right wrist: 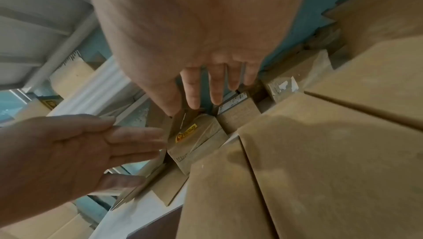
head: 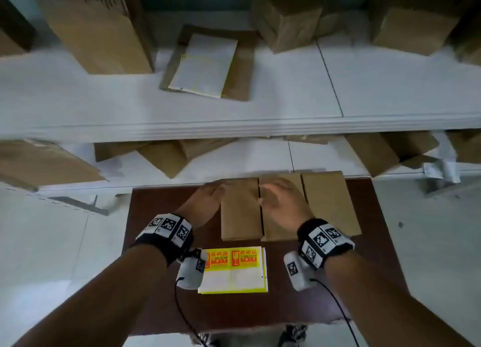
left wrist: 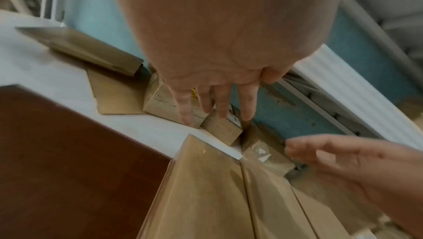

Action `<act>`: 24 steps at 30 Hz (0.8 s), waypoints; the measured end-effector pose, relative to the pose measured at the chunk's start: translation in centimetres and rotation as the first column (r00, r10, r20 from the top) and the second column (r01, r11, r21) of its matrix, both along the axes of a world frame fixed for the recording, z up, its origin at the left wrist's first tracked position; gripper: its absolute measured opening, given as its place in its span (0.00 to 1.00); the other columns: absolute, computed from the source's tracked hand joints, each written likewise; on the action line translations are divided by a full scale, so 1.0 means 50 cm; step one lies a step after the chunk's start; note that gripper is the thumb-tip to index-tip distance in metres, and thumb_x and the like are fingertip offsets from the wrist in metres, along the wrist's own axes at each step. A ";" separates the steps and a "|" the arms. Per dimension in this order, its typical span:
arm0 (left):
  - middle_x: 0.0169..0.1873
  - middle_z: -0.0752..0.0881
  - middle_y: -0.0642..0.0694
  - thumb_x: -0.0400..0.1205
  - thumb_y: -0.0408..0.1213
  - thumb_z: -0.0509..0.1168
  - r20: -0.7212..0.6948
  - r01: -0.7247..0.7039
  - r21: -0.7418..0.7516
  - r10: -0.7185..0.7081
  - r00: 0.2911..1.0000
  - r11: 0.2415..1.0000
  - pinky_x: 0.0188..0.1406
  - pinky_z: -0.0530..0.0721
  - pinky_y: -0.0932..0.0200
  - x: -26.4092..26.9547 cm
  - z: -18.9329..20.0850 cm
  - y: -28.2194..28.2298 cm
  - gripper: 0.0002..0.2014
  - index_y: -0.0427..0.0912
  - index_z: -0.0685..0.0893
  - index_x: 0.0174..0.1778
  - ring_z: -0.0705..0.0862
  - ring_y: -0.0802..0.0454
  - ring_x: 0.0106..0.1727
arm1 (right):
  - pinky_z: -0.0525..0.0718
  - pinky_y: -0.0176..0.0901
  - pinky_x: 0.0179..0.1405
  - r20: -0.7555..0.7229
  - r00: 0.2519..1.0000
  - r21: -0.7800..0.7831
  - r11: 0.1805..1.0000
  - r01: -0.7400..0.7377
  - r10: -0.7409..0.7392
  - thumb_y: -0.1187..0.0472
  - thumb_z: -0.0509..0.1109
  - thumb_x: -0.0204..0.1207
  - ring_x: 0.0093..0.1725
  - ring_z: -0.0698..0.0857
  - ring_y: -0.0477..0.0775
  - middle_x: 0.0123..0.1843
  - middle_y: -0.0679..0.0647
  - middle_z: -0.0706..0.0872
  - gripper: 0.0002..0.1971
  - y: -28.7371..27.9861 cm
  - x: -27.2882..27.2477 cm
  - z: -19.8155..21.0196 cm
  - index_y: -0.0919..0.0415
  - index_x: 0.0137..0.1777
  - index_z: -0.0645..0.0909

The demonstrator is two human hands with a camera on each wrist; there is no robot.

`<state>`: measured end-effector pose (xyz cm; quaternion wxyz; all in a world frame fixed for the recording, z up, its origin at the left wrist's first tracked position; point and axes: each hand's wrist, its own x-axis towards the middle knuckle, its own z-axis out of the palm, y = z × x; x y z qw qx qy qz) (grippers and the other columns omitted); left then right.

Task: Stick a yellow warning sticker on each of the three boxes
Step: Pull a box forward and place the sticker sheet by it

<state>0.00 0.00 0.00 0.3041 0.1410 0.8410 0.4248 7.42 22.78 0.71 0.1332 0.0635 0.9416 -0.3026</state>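
Hands — left hand [head: 205,199], right hand [head: 282,203] — hover over three boxes [head: 240,211], fingers straight, spread, holding nothing.

The left hand [left wrist: 219,73] reaches forward with straight, slightly spread fingers [left wrist: 225,102], holding nothing. Below it, flat brown cardboard boxes [left wrist: 206,188] lie side by side on the dark reddish-brown wooden table [left wrist: 68,152]. The right hand [left wrist: 357,167] hovers blurred over them at the right, fingers extended. Small brown cardboard cartons [left wrist: 222,130] sit on the white shelf [left wrist: 45,73] beyond.

Storeroom, white shelving [head: 234,128], stacked cardboard boxes [head: 99,34]
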 end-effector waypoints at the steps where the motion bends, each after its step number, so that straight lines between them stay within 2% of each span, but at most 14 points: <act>1: 0.74 0.76 0.61 0.91 0.48 0.49 0.019 -0.058 0.046 0.057 0.998 0.997 0.75 0.60 0.66 0.000 -0.024 0.002 0.21 0.53 0.81 0.75 0.70 0.64 0.77 | 0.58 0.40 0.77 -0.011 1.000 0.013 1.000 -0.019 0.020 0.47 0.67 0.85 0.84 0.65 0.51 0.80 0.49 0.76 0.21 -0.001 0.000 -0.026 0.48 0.77 0.78; 3: 0.73 0.79 0.60 0.91 0.45 0.50 0.048 -0.160 0.084 0.156 0.987 0.984 0.73 0.62 0.65 -0.003 -0.080 0.003 0.20 0.53 0.83 0.73 0.72 0.63 0.75 | 0.55 0.41 0.80 -0.024 0.999 0.044 0.998 -0.039 0.040 0.46 0.67 0.85 0.85 0.63 0.51 0.82 0.49 0.75 0.22 -0.002 -0.004 -0.079 0.47 0.77 0.77; 6: 0.74 0.80 0.58 0.90 0.48 0.52 0.034 -0.252 0.139 0.249 0.968 0.958 0.76 0.64 0.63 0.017 -0.166 0.014 0.20 0.53 0.84 0.72 0.74 0.61 0.76 | 0.55 0.49 0.87 -0.032 0.998 0.062 0.997 -0.055 0.057 0.44 0.65 0.85 0.87 0.59 0.51 0.84 0.48 0.72 0.23 -0.007 0.003 -0.149 0.47 0.78 0.76; 11: 0.79 0.73 0.56 0.91 0.44 0.56 -0.083 -0.317 0.288 0.353 0.932 0.904 0.82 0.62 0.61 0.049 -0.256 0.030 0.16 0.53 0.81 0.72 0.69 0.63 0.80 | 0.53 0.49 0.85 -0.079 0.993 0.100 0.991 -0.084 0.092 0.43 0.64 0.85 0.88 0.57 0.52 0.85 0.48 0.70 0.23 -0.015 0.019 -0.210 0.45 0.78 0.76; 13: 0.82 0.69 0.53 0.91 0.40 0.57 -0.191 -0.275 0.274 0.333 0.924 0.921 0.79 0.61 0.70 0.055 -0.272 0.030 0.16 0.53 0.79 0.74 0.65 0.62 0.81 | 0.54 0.47 0.84 -0.129 0.985 0.116 0.988 -0.098 0.112 0.43 0.63 0.85 0.87 0.58 0.51 0.85 0.46 0.69 0.22 -0.013 0.024 -0.227 0.44 0.78 0.76; 15: 0.84 0.64 0.55 0.90 0.37 0.60 -0.233 -0.224 0.214 0.272 0.934 0.951 0.70 0.61 0.79 0.060 -0.274 0.025 0.19 0.54 0.75 0.78 0.62 0.65 0.80 | 0.52 0.47 0.84 -0.148 0.982 0.105 0.989 -0.103 0.118 0.42 0.63 0.85 0.88 0.55 0.49 0.86 0.43 0.67 0.22 -0.011 0.029 -0.237 0.41 0.78 0.76; 17: 0.85 0.59 0.56 0.88 0.39 0.62 -0.208 -0.184 0.149 0.213 0.955 0.972 0.69 0.60 0.74 0.064 -0.280 0.019 0.24 0.55 0.71 0.82 0.59 0.65 0.79 | 0.51 0.49 0.85 -0.149 0.981 0.093 0.989 -0.114 0.127 0.41 0.63 0.84 0.89 0.53 0.47 0.87 0.41 0.64 0.22 -0.008 0.036 -0.244 0.39 0.78 0.75; 19: 0.85 0.57 0.54 0.87 0.43 0.64 -0.238 -0.167 0.068 0.178 0.955 0.984 0.71 0.60 0.68 0.072 -0.288 0.017 0.28 0.56 0.65 0.85 0.61 0.59 0.82 | 0.52 0.52 0.86 -0.158 0.977 0.118 0.985 -0.126 0.144 0.41 0.63 0.84 0.89 0.53 0.48 0.87 0.41 0.63 0.23 -0.010 0.045 -0.249 0.39 0.79 0.74; 21: 0.81 0.63 0.54 0.87 0.45 0.64 -0.213 -0.173 0.044 0.179 0.961 0.984 0.71 0.67 0.63 0.086 -0.298 0.019 0.31 0.57 0.60 0.86 0.67 0.55 0.79 | 0.53 0.52 0.85 -0.175 0.971 0.159 0.978 -0.133 0.161 0.40 0.62 0.85 0.88 0.55 0.50 0.87 0.42 0.63 0.24 -0.016 0.053 -0.253 0.39 0.80 0.72; 24: 0.81 0.69 0.48 0.87 0.44 0.64 -0.142 -0.254 0.142 0.274 0.951 0.957 0.68 0.74 0.59 0.115 -0.313 0.031 0.35 0.56 0.55 0.88 0.75 0.50 0.74 | 0.55 0.50 0.85 -0.213 0.960 0.218 0.966 -0.136 0.183 0.42 0.63 0.86 0.88 0.59 0.52 0.87 0.46 0.66 0.24 -0.024 0.066 -0.256 0.42 0.81 0.72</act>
